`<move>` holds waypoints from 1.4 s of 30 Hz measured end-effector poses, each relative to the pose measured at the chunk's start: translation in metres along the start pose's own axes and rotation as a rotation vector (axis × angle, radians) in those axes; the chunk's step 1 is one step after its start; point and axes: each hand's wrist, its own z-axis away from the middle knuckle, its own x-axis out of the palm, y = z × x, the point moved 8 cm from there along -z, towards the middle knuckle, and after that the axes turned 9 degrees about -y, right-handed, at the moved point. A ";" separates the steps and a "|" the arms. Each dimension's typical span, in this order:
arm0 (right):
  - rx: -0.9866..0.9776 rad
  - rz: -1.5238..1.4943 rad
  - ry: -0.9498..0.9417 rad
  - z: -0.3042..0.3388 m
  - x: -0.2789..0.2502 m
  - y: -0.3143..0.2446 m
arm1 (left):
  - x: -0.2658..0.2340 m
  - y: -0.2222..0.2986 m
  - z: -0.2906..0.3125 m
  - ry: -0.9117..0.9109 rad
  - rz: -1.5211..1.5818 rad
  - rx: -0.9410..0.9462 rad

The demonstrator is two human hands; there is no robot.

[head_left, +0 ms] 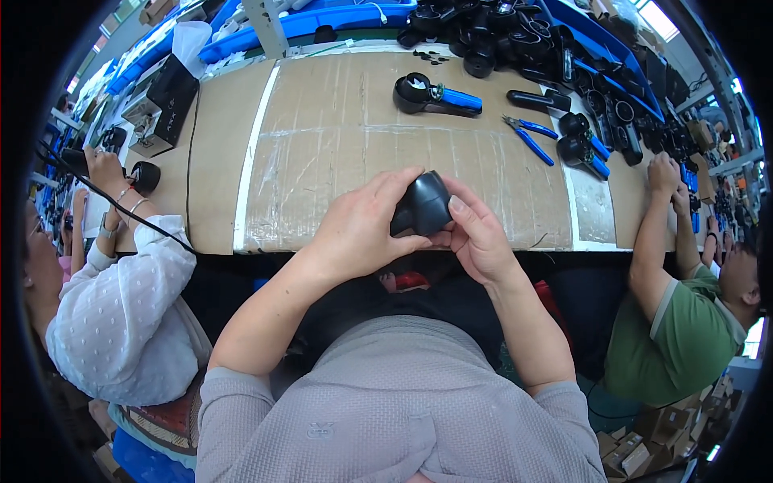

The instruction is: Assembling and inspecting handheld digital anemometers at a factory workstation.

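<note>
A rounded black plastic housing (429,203) is held between my two hands above the front edge of the table. My left hand (364,219) wraps its left side, fingers over the top and thumb below. On the right side, my right hand (478,231) grips it with the thumb pressed against the face. The palms and fingers hide part of it. Farther back lies an opened black handheld device (412,95) with a blue battery cell (461,100) in its handle. Blue-handled cutters (531,138) rest to the right of that.
Black housings (499,36) are heaped at the back beside blue bins (616,48). More part-built devices (581,147) lie on the right. A black box (165,109) stands at left. Co-workers sit close on both sides, one in a white sleeve (121,298), one in green (684,330).
</note>
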 end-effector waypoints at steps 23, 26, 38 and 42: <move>-0.115 -0.058 0.106 -0.008 0.011 -0.014 | -0.001 0.001 0.006 0.064 0.233 -0.201; -0.120 0.027 0.149 -0.019 0.003 -0.027 | 0.010 -0.004 0.013 -0.121 0.693 -0.357; 0.340 0.634 -0.195 -0.053 0.014 -0.041 | -0.003 -0.016 -0.008 -0.114 0.115 0.167; 0.363 0.963 -0.224 -0.041 0.015 -0.047 | 0.007 -0.034 -0.003 -0.040 0.122 0.095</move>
